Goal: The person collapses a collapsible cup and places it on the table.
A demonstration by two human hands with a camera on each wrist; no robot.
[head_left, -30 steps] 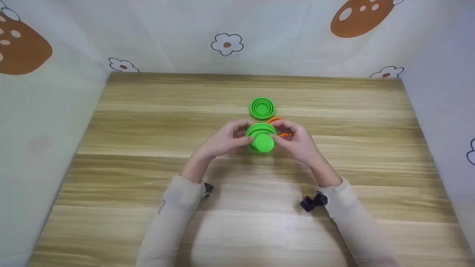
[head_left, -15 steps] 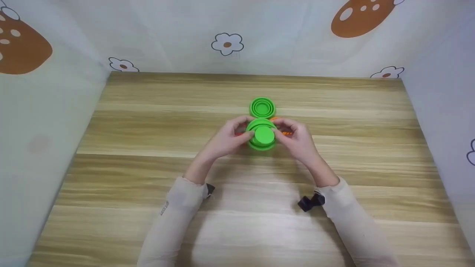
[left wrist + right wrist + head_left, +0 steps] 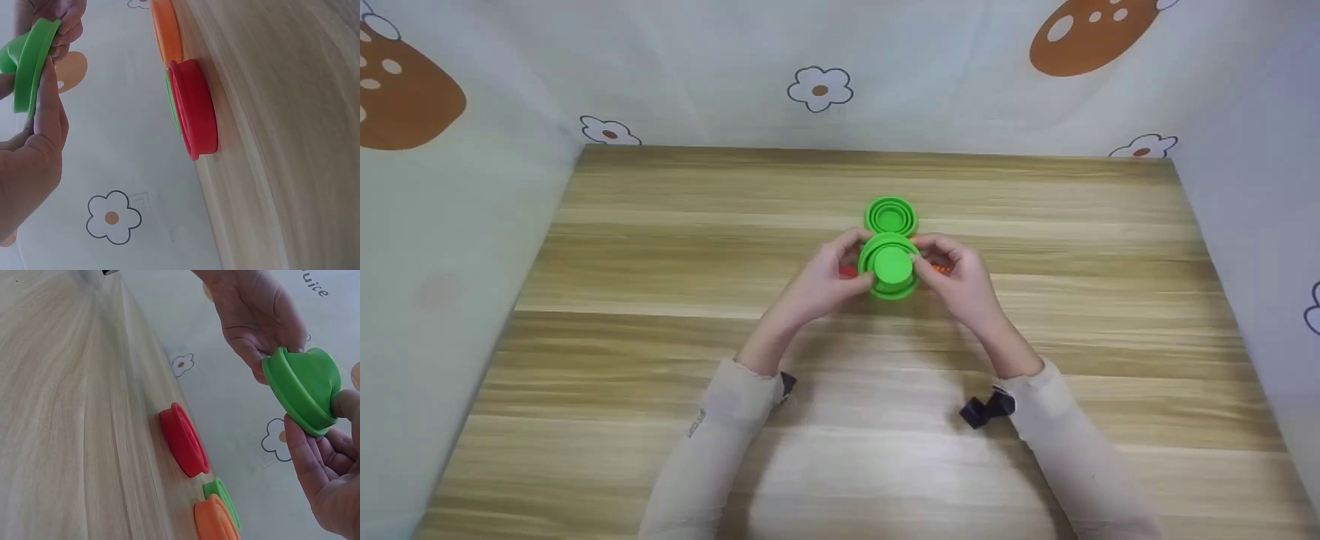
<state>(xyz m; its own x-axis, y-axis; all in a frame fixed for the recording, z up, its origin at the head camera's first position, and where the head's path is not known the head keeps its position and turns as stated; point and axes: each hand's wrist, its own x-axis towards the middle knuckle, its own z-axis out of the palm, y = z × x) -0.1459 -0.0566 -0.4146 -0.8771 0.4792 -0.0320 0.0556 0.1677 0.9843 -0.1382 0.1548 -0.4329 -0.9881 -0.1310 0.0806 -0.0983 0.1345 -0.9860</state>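
Observation:
A green collapsible silicone cup (image 3: 894, 266) is held up off the table, base side up, between both hands. In the right wrist view its soft wall (image 3: 309, 377) bulges beyond a wide rim, with a dent beside the thumb. My left hand (image 3: 823, 283) pinches the cup's left side, thumb on the wall and fingers at the rim. On the opposite side, my right hand (image 3: 962, 276) grips it the same way, its thumb pressing near the raised base. A second green cup (image 3: 890, 217), collapsed into rings, lies on the table just beyond.
Below the hands, a flattened red cup (image 3: 197, 109) and an orange cup (image 3: 167, 31) lie on the wooden table (image 3: 675, 225); the head view mostly hides them. Patterned curtains (image 3: 720, 75) close off the back and sides.
Both hands have moved the held cup slightly away from the body, toward the collapsed green one. Its raised base now looks more centred within the rim. The red cup has come partly into view.

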